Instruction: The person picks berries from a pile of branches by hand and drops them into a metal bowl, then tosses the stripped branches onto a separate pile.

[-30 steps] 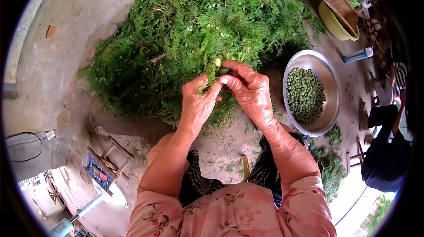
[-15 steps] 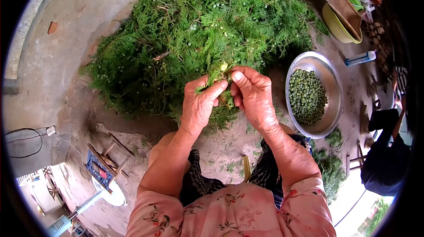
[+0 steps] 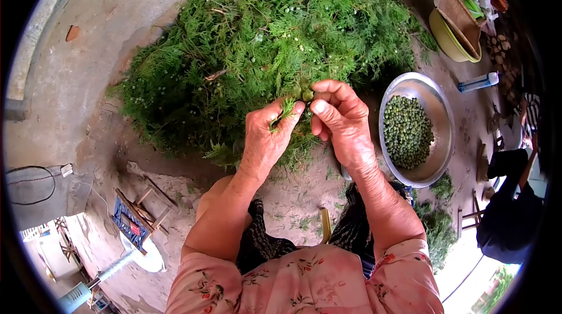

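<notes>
My left hand is closed in a pinch on a small evergreen sprig, its feathery green leaves poking out between thumb and fingers. Round green cones show at the sprig's tip, between my two hands. My right hand has its thumb and forefinger at these cones, with the other fingers curled behind. Both hands are held in front of a big heap of cut evergreen branches. To the right stands a metal basin holding many small green cones.
A yellow-green tub with a brown basket stands at upper right, near a blue-and-white packet. Another person in dark clothes is at far right. At lower left are a small folding stool and a standing fan.
My right hand has moved slightly right, and its thumb and forefinger have spread farther apart. The cones at the sprig's tip are more exposed. My left hand keeps its pinch.
</notes>
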Available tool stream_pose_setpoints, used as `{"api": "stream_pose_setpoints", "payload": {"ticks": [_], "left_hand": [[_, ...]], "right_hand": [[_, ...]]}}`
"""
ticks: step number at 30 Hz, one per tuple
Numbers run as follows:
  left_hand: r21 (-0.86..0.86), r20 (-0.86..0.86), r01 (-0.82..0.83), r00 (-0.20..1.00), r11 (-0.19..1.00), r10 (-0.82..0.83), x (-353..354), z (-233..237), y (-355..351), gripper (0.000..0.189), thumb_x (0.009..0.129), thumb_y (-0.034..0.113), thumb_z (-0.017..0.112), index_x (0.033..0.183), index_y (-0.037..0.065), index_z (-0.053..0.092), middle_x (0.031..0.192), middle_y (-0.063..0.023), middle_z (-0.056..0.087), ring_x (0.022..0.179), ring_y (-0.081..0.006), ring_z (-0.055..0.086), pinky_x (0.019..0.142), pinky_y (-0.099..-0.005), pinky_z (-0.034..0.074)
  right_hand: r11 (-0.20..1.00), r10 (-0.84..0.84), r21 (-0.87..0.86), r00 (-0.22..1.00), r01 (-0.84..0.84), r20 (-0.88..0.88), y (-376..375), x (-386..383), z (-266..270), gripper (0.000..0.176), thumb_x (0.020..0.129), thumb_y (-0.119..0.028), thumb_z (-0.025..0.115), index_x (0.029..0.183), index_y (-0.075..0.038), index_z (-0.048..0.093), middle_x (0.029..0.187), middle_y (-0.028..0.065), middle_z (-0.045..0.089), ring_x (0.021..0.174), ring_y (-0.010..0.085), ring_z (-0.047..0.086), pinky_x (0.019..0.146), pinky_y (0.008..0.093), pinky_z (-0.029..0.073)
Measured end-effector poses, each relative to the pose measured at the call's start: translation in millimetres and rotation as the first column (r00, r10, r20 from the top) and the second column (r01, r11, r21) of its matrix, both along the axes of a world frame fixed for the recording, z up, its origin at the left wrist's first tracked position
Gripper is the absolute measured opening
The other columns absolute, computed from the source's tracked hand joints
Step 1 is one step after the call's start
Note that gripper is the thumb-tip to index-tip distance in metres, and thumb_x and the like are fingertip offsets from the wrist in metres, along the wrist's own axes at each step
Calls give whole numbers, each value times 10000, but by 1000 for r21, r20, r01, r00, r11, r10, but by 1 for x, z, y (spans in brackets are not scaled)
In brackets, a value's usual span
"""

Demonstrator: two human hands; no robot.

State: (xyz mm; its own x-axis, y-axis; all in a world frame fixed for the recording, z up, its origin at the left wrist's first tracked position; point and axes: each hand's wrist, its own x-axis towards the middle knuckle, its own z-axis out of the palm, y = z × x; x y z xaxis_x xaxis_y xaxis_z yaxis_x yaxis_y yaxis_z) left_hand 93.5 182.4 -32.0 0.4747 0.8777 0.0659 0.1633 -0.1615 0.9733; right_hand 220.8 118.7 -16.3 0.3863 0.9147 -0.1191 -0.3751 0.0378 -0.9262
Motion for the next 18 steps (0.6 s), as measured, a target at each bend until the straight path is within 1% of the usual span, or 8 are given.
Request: {"api": "stream_pose_setpoints", "payload": {"ticks": [1, 3, 5, 7, 11, 14, 16, 18], "left_hand": [[23, -49, -2, 999, 1000, 3, 0, 0, -1, 220, 803, 153, 641, 971, 11, 629, 626, -87, 599, 522, -51, 458, 478, -239, 403], [68, -58, 4, 998, 998, -1, 0, -1, -2, 216, 797, 149, 646, 958, 6, 632, 611, -90, 590, 519, -53, 460, 473, -241, 403], [113, -67, 11, 998, 994, -3, 0, -2, -2, 213, 790, 145, 651, 946, 1, 634, 595, -93, 581, 516, -55, 463, 468, -242, 402], [132, -91, 54, 995, 990, -42, -1, -5, -1, 235, 814, 161, 638, 983, -2, 633, 564, 35, 485, 548, -13, 403, 466, -204, 351], [177, -9, 39, 999, 983, -38, 1, -5, -1, 189, 808, 130, 638, 930, -13, 639, 569, 43, 467, 548, -19, 391, 476, -209, 347], [109, -3, 76, 997, 991, -76, -1, 2, -2, 131, 805, 101, 630, 855, -19, 639, 590, 49, 484, 556, -22, 403, 487, -203, 350], [-1, 68, 78, 995, 997, -78, -1, 4, -4, 103, 798, 86, 629, 792, -17, 628, 619, 57, 496, 569, -24, 411, 492, -194, 344], [-46, 69, 94, 993, 994, -91, -4, 3, -2, 97, 795, 89, 634, 796, -8, 635, 630, 64, 503, 569, -23, 408, 493, -192, 341]], "right_hand": [[1000, -1, -1, 1000, 1, 0, 1, -2, -3, 245, 812, -107, 624, 1020, -26, 523, 725, -3, 554, 508, 34, 482, 404, 159, 363], [998, -3, 63, 967, -14, 257, 3, -5, -10, 275, 823, -140, 617, 1049, -16, 522, 703, -14, 536, 507, 11, 439, 405, 154, 351], [999, -7, 35, 969, -1, 249, 1, -5, -8, 301, 824, -164, 618, 1063, -9, 521, 695, -14, 531, 514, 9, 411, 425, 164, 357], [999, 21, -39, 951, -9, 309, 0, -3, -8, 256, 825, -165, 616, 1011, 3, 559, 703, -12, 537, 513, 16, 400, 446, 173, 365], [1000, -4, 7, 936, 2, 352, 2, -2, -8, 217, 826, -158, 616, 952, 17, 594, 659, -19, 523, 516, 18, 390, 461, 173, 360], [1000, -21, 16, 961, 17, 276, 3, -4, -8, 190, 835, -171, 605, 908, 3, 621, 640, -13, 522, 498, 21, 390, 437, 168, 341], [991, 20, -134, 1000, -18, 15, 0, -3, -2, 192, 845, -205, 592, 910, -30, 634, 636, -5, 519, 457, 31, 369, 398, 172, 307], [990, 38, -133, 997, -46, -63, -1, 1, -6, 200, 857, -226, 573, 910, -41, 630, 642, -3, 518, 435, 38, 360, 382, 177, 290]]}}
